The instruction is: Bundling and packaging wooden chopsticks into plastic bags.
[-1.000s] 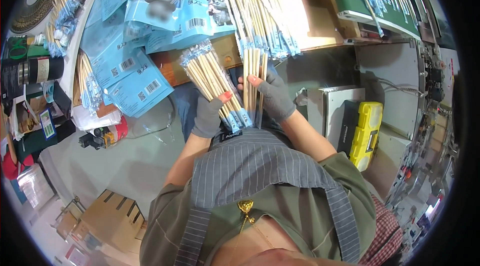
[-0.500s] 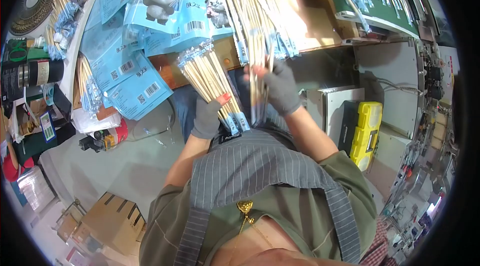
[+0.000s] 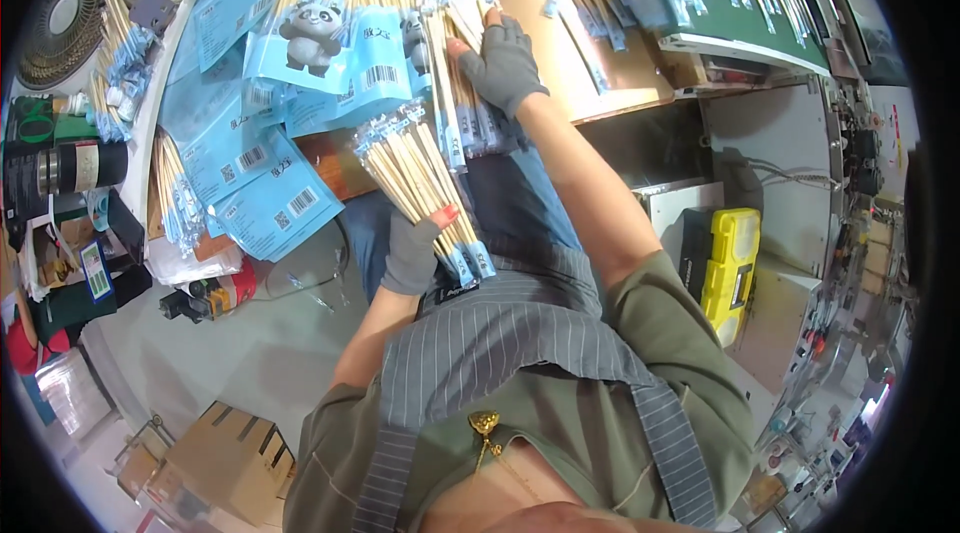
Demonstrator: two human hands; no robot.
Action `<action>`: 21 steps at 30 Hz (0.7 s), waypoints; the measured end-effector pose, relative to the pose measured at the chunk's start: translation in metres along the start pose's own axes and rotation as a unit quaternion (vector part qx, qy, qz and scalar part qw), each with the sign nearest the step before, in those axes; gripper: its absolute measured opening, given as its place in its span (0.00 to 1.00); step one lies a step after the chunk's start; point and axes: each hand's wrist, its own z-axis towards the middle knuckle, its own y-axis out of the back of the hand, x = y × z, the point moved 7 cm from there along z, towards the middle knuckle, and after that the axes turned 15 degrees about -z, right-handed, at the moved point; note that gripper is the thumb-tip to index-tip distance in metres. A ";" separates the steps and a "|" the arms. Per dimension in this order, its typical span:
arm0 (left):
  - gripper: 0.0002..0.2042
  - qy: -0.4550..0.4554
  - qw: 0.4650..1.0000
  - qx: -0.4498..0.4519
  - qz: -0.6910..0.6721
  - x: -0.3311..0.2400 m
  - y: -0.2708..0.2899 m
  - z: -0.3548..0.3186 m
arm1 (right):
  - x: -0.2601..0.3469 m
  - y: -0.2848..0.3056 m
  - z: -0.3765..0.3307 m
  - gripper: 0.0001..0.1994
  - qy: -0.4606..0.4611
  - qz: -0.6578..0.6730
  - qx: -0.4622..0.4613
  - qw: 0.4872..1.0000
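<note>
My left hand, in a grey fingerless glove, is closed around a bundle of thin wooden sticks in clear wrappers with blue ends. The bundle tilts above my lap. My right hand, gloved alike, lies with fingers stretched out on the right side of a pile of similar wrapped sticks at the table's near edge. Its thumb reaches over the pile. Left of that pile lie light blue pouches with a panda picture, sticks poking out of the upper ones.
More wrapped sticks lie farther right on the brown table, and others on a green board. A yellow and black case stands at right. A fan is far left, a cardboard box on the floor.
My right hand has let go of the sticks it held upright and moved forward and left onto the pile. Loose sticks now lie farther right. My left hand keeps its bundle.
</note>
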 end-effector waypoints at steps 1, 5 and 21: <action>0.16 -0.007 1.000 0.009 0.003 -0.003 -0.004 0.001 | -0.007 0.004 0.001 0.41 -0.002 0.000 -0.001 1.000; 0.19 0.001 0.999 0.031 0.009 -0.018 -0.013 0.003 | -0.044 0.022 0.003 0.34 -0.167 0.301 0.098 0.934; 0.15 -0.027 0.991 0.090 0.098 -0.041 -0.070 0.048 | 0.027 0.069 -0.087 0.14 -0.109 0.577 0.290 0.756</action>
